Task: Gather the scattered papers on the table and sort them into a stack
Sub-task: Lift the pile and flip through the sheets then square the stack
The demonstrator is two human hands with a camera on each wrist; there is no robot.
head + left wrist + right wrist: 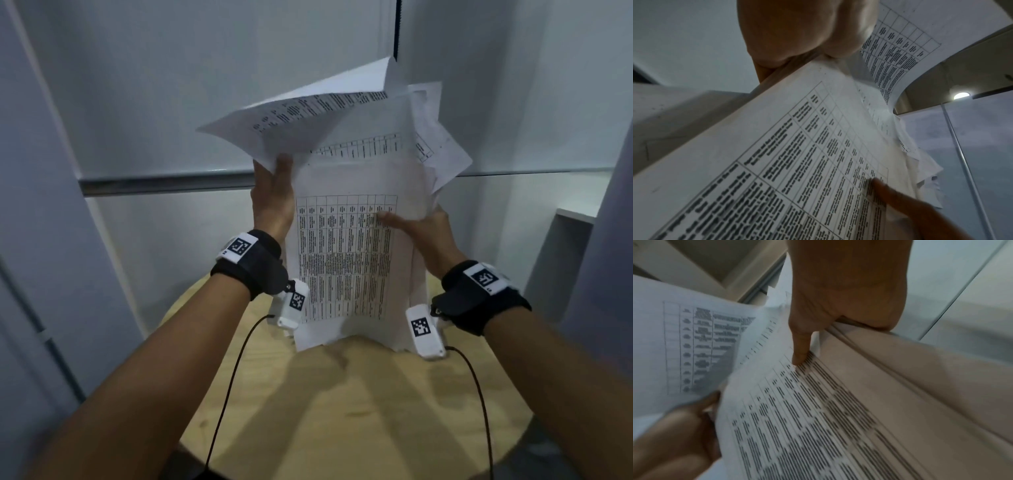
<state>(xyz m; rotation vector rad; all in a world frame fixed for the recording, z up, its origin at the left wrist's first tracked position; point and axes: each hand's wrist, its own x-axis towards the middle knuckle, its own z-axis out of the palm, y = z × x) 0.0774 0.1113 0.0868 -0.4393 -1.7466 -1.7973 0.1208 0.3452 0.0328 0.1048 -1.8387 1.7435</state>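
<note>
gripping one paper stack [346,260] | two hands: left hand [274,202], right hand [423,228]

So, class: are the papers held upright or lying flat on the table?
Upright: left hand and right hand grip the papers at the sides, bottom edges down toward the table.

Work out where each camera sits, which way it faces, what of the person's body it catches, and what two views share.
Head: on the head, facing forward and down at the upright papers and the table; both forearms, left hand and right hand show.
Left wrist: under the left hand, facing up along it at the papers; left hand and right thumb show.
Right wrist: facing along the right hand; its thumb presses the print, left hand lower left.
Shared: both wrist views show the right thumb on the print.
</note>
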